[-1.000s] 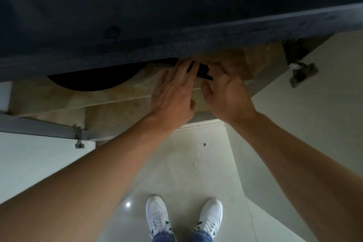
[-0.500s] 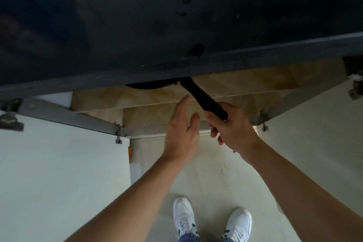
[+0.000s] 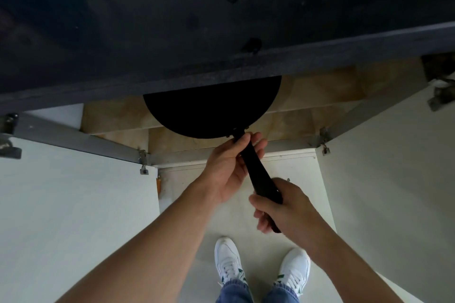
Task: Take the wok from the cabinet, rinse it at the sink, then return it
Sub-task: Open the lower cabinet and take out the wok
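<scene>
A black wok (image 3: 209,108) sticks halfway out of the open cabinet (image 3: 310,91) below the dark countertop (image 3: 221,19); its far half is hidden under the counter edge. Its long black handle (image 3: 258,174) points toward me. My right hand (image 3: 288,206) is closed around the handle's near end. My left hand (image 3: 229,165) wraps the handle close to the wok's rim, fingers curled over it.
Two white cabinet doors stand swung open, one at the left (image 3: 73,204) and one at the right (image 3: 394,167), with metal hinges at their corners. The pale floor (image 3: 197,204) and my white shoes (image 3: 263,268) lie below between the doors.
The wok has slid out of the cabinet toward me. My right hand moved back along with the handle, and my left hand, open before, has closed on the handle near the rim.
</scene>
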`<action>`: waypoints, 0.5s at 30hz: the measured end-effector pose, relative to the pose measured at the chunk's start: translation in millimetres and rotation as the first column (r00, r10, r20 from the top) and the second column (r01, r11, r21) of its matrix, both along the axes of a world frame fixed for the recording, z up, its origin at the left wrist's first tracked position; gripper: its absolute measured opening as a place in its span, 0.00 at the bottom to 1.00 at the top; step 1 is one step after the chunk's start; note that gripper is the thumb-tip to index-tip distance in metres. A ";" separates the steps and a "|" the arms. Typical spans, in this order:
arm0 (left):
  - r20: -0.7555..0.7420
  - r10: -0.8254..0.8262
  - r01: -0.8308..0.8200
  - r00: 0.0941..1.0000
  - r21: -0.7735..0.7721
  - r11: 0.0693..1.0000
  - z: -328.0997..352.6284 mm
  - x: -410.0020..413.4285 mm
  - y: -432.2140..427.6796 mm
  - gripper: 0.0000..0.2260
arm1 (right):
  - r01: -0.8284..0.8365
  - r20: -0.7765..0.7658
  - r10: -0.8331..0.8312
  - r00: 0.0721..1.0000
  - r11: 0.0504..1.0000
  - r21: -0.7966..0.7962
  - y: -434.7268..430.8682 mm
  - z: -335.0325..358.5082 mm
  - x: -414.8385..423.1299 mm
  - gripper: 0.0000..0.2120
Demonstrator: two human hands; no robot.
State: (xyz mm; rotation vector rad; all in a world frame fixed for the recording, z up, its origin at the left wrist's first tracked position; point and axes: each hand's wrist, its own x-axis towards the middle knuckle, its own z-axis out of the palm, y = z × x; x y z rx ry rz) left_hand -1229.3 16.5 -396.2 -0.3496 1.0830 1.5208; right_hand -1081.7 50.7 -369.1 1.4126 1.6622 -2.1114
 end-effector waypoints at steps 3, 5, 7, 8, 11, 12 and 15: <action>0.046 -0.049 0.048 0.998 0.006 0.999 1.5 -2.6 -1.4 0.15 | 0.029 0.017 -0.027 0.999 0.990 -0.138 8.4 2.8 -23.4 0.05; 0.090 -0.053 0.052 0.995 0.013 0.999 2.9 -3.7 -2.8 0.16 | 0.010 0.049 -0.003 0.999 0.988 -0.154 11.1 2.3 -34.2 0.03; 0.114 -0.060 0.057 0.992 0.032 0.998 3.6 -5.7 -4.9 0.16 | -0.005 0.069 0.014 0.998 0.991 -0.136 10.8 -0.2 -39.2 0.03; 0.116 -0.066 0.061 0.991 0.041 0.997 3.2 -7.2 -6.1 0.16 | 0.006 0.068 0.002 0.998 0.992 -0.127 8.9 -1.9 -40.6 0.03; 0.090 -0.093 0.090 0.992 0.032 0.995 0.4 -11.3 -9.1 0.16 | 0.097 0.034 -0.095 0.995 0.993 -0.063 -4.1 -8.8 -41.8 0.08; 0.073 -0.114 0.113 0.991 0.014 0.993 -0.1 -11.5 -9.8 0.16 | 0.122 0.033 -0.121 0.992 0.992 -0.016 -8.9 -10.6 -41.2 0.12; 0.044 -0.167 0.169 0.985 -0.048 0.985 1.3 -7.4 -13.9 0.12 | 0.107 0.061 -0.115 0.991 0.987 0.122 -22.2 -11.6 -36.2 0.20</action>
